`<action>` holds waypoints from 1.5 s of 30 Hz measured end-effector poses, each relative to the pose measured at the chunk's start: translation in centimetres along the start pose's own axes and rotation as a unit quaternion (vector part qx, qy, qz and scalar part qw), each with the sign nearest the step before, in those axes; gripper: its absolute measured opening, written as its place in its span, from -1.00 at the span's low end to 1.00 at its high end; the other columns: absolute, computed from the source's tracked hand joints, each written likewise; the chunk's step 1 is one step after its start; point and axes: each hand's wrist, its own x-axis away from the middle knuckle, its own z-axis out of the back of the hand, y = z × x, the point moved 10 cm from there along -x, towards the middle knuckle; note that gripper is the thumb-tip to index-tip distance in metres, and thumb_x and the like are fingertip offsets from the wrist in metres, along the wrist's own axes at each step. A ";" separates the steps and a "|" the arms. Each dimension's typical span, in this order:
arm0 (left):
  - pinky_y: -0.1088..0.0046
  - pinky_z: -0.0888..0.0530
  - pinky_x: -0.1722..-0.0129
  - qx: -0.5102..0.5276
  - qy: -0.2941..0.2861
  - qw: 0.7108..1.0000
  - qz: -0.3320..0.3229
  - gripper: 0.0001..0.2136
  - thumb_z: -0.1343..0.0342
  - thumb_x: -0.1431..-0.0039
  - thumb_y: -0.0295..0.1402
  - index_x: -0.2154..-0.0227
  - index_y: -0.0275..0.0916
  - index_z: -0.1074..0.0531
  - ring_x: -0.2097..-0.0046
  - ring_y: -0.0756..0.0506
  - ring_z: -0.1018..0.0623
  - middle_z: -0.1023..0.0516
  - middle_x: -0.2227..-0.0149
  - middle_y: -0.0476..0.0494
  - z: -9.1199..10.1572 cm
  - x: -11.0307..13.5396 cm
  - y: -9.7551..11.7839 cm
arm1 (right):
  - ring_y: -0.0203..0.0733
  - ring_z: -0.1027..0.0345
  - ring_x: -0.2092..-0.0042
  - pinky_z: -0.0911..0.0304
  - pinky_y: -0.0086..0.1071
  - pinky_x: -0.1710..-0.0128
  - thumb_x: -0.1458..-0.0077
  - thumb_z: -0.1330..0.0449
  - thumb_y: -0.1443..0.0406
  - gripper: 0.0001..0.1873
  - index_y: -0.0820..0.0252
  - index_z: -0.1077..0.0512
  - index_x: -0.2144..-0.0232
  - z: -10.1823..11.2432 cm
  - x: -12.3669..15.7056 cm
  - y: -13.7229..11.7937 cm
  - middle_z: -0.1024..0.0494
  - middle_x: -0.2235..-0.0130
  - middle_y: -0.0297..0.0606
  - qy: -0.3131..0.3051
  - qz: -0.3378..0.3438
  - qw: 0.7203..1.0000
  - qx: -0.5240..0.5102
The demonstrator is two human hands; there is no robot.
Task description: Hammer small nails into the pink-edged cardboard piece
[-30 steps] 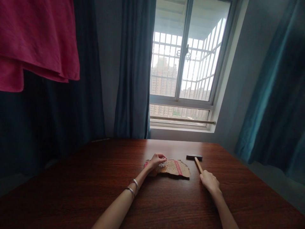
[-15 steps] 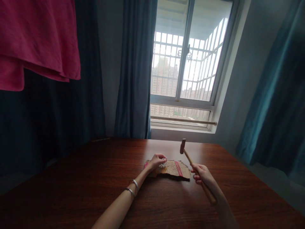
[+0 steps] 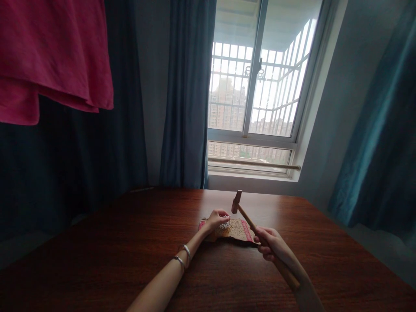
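Observation:
A small hammer point(image 3: 242, 213) with a wooden handle and a dark head is raised over the table, gripped in my right hand point(image 3: 271, 243). Its head hangs just right of my left hand point(image 3: 215, 218). That hand is closed in a pinch on something small and pale I cannot make out, resting on the left part of a brown board point(image 3: 236, 230) dotted with many small points and crossed by pink bands. Two bracelets sit on my left wrist.
The dark wooden table point(image 3: 97, 255) stretches toward a barred window point(image 3: 256, 95). Blue curtains point(image 3: 185, 95) hang on both sides. A pink cloth point(image 3: 52, 56) hangs at the upper left.
My right hand took the hammer off the table, lifted it, then swung its head left toward my left hand. The left hand stayed on the board.

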 end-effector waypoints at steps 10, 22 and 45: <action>0.51 -0.34 0.41 -0.021 -0.007 1.000 0.008 -0.73 -0.16 0.12 -0.23 0.43 -0.37 -0.52 0.38 -0.05 -0.47 -0.54 0.45 -0.13 -0.2 -0.2 -0.6 | -0.58 0.08 0.73 0.22 -0.61 0.84 0.06 -0.16 -0.01 -0.62 0.19 -0.25 0.45 -1.2 0.2 0.0 -0.23 0.52 -0.47 -0.014 0.015 0.999 0.047; 0.51 -0.33 0.42 -0.018 -0.007 1.000 -0.004 -0.74 -0.15 0.12 -0.24 0.46 -0.38 -0.51 0.39 -0.05 -0.46 -0.53 0.45 -0.14 -0.4 -0.4 -0.8 | -0.56 0.06 0.73 0.23 -0.61 0.84 0.08 -0.16 -0.01 -0.61 0.19 -0.24 0.46 -1.6 0.4 -0.2 -0.22 0.53 -0.47 -0.002 0.023 0.997 0.068; 0.51 -0.33 0.43 0.000 -0.012 1.000 0.015 -0.70 -0.19 0.16 -0.21 0.43 -0.38 -0.54 0.39 -0.06 -0.48 -0.55 0.45 -0.17 -0.4 -0.1 -0.4 | -0.58 0.05 0.72 0.20 -0.62 0.84 0.08 -0.18 0.01 -0.62 0.18 -0.22 0.46 -1.0 0.0 0.2 -0.27 0.51 -0.47 -0.003 0.018 0.999 0.029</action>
